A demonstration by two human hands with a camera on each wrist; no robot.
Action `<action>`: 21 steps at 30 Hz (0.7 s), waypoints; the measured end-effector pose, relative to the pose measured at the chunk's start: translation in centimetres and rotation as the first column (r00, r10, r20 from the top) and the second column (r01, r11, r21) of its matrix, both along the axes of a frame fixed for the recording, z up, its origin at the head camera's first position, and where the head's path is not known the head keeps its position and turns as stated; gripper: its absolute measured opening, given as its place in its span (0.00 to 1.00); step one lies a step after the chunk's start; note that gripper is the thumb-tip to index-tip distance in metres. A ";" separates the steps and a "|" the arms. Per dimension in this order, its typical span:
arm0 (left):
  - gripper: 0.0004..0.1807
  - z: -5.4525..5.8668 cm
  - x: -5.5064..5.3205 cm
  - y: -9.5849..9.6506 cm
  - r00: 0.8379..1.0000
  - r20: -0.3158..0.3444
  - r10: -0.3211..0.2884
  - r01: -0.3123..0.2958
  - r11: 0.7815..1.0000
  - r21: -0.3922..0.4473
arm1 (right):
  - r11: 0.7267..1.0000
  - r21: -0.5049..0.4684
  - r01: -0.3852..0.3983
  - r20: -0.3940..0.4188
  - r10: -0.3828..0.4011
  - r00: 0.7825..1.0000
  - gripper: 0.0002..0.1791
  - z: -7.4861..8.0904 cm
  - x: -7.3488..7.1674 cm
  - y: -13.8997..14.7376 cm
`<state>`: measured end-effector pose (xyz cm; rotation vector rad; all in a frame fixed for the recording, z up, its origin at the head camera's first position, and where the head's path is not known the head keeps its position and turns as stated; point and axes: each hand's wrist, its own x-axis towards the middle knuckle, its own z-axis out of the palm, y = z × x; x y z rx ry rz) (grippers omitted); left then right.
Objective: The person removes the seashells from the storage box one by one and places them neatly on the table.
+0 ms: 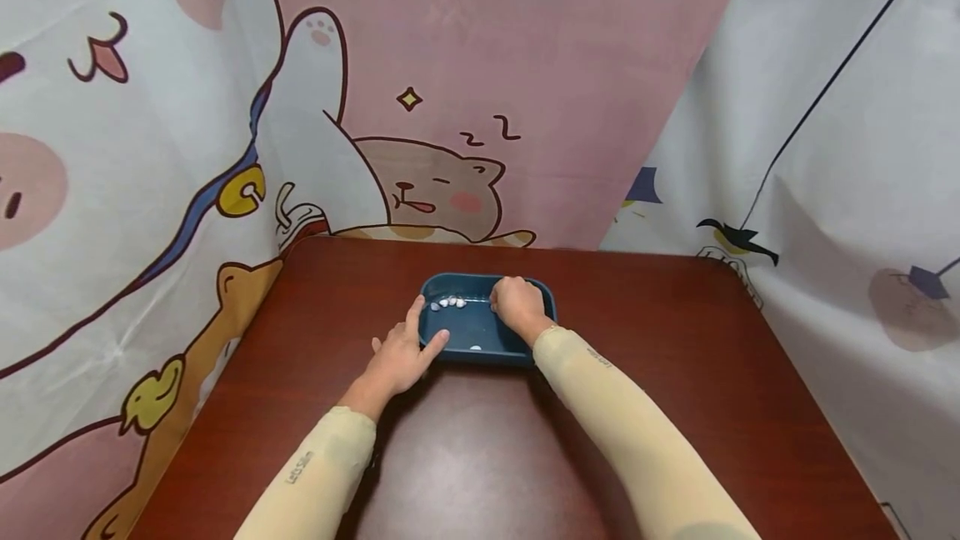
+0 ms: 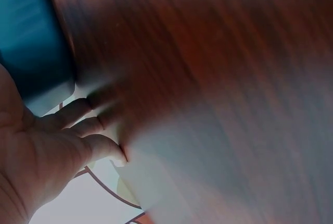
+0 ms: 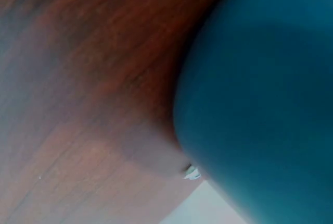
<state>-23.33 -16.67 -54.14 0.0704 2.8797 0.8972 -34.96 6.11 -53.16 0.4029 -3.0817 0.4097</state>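
A blue rectangular tray point(image 1: 487, 354) lies on the table, its outer wall filling much of the right wrist view. Inside it, several small whitish pieces like pebbles or shells point(image 1: 452, 302) sit in a short row toward the back left. One more white piece point(image 1: 476, 347) lies near the front wall. My left hand point(image 1: 397, 357) is at the tray's front left corner, fingers spread and fairly straight along the outside, thumb at the front rim. My right hand point(image 1: 519, 305) reaches over the right side into the tray with curled fingers; I cannot tell what is between the fingertips.
The tray stands on a dark red wooden table point(image 1: 637, 390), toward its back edge. Behind and on both sides hangs a cloth point(image 1: 570, 90) printed with cartoon animals.
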 end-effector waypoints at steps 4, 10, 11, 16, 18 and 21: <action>0.53 -0.1 -0.1 -0.1 1.000 -0.003 0.000 0.000 1.000 -0.010 | 0.999 -0.007 -0.049 0.025 0.049 0.998 0.07 0.1 0.1 -0.2; 0.52 -0.3 -0.3 -0.1 1.000 0.003 -0.001 0.001 1.000 -0.019 | 0.987 0.026 -0.159 0.047 0.158 0.986 0.11 -0.4 0.2 -0.5; 0.52 -0.3 -0.3 -0.1 1.000 0.005 0.001 -0.001 1.000 -0.017 | 0.985 0.031 -0.169 0.043 0.167 0.985 0.11 -0.4 0.2 -0.5; 0.51 -0.2 -0.2 0.0 1.000 0.008 0.003 -0.003 1.000 -0.016 | 0.982 0.030 -0.187 0.048 0.185 0.982 0.11 -0.5 0.3 -0.6; 0.52 -0.1 -0.2 0.1 1.000 0.008 0.002 -0.002 1.000 -0.018 | 0.982 0.019 -0.189 0.059 0.188 0.980 0.12 -0.4 0.3 -0.6; 0.53 0.0 -0.1 0.1 1.000 0.014 0.002 -0.001 1.000 -0.016 | 0.981 -0.015 -0.192 0.058 0.193 0.979 0.13 -0.2 0.4 -0.3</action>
